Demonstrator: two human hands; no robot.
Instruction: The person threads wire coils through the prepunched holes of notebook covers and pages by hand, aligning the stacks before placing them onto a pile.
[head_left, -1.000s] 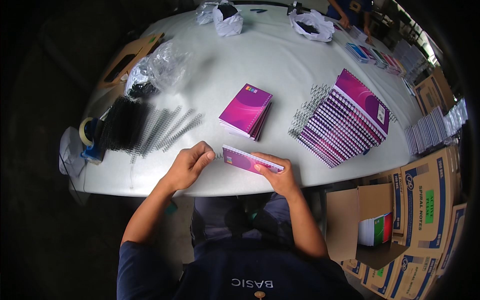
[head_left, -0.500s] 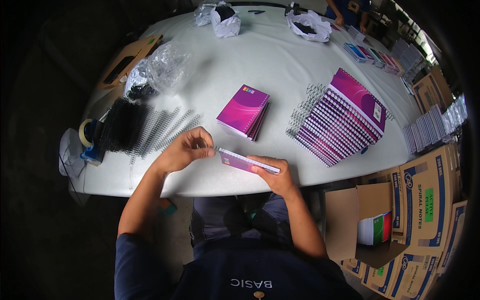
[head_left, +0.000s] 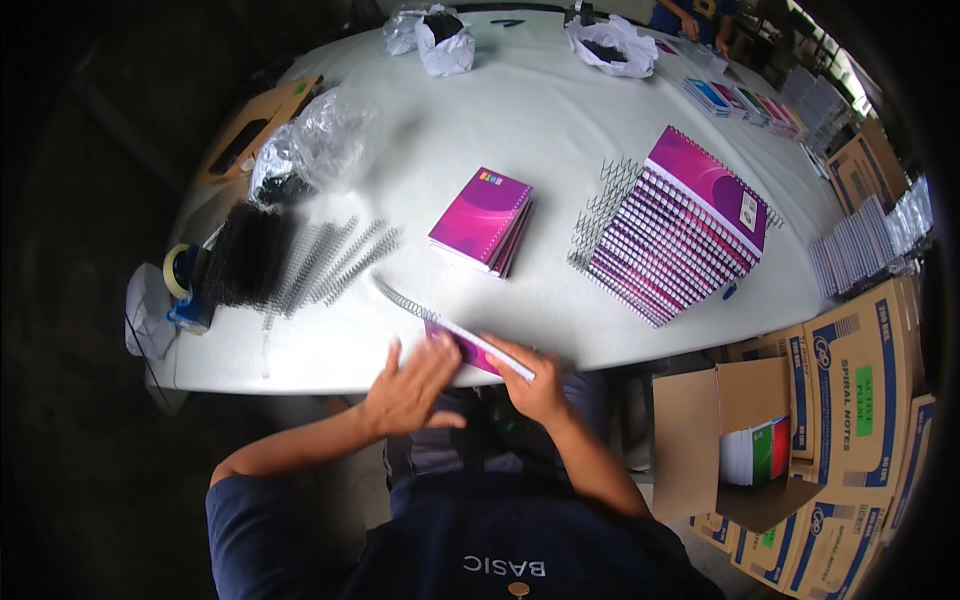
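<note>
At the near edge of the white table [head_left: 560,130], my right hand [head_left: 535,385] grips a small purple notebook [head_left: 478,350] by its lower right end. A metal spiral wire [head_left: 405,298] sticks out from the notebook's upper left end. My left hand [head_left: 410,390] lies flat, fingers apart, against the notebook's left side. A short stack of purple notebooks [head_left: 482,218] lies in the middle of the table. A long slanted stack of spiral-bound purple notebooks [head_left: 680,235] stands to the right.
Loose spiral wires [head_left: 325,262] and a black bundle of them [head_left: 243,255] lie at the left by a tape dispenser [head_left: 185,285]. Plastic bags [head_left: 310,145] sit further back. Open cardboard boxes [head_left: 770,445] stand at my right beside the table.
The notebook has dropped lower, to the table's near edge. My left hand has let go of the spiral's end and moved down flat against the notebook. The spiral now juts out up-left.
</note>
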